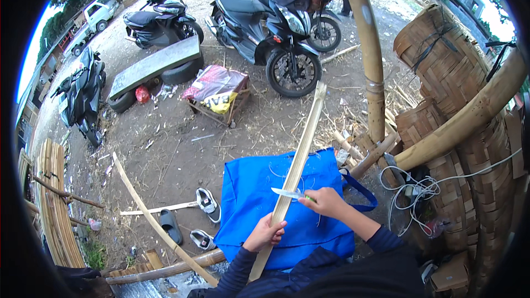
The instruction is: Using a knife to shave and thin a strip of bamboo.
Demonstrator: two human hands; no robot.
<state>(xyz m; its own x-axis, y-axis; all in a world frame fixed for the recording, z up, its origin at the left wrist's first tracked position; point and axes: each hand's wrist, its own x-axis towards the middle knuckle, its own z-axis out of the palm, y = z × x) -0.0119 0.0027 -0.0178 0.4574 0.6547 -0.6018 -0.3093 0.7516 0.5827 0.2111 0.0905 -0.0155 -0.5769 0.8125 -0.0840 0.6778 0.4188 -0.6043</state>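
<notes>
The left hand (266, 233) has its grip closed around a long bamboo strip (298, 165) slanting away over a blue bag (248, 198). The right hand (327, 201) clasps a knife (287, 193) whose blade lies against the strip.

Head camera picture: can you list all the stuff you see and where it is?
long pale bamboo strip: one, tan, slanting up from the lap across the bag
short-bladed knife: one, silvery, blade against the strip
blue fabric bag: one, on the ground under the strip
motor scooters: at least four, dark, parked at top and left
woven bamboo baskets: a stack, brown, right
shoes: about three, on the dirt left of the bag
left hand: grips the strip
right hand: holds the knife
</notes>
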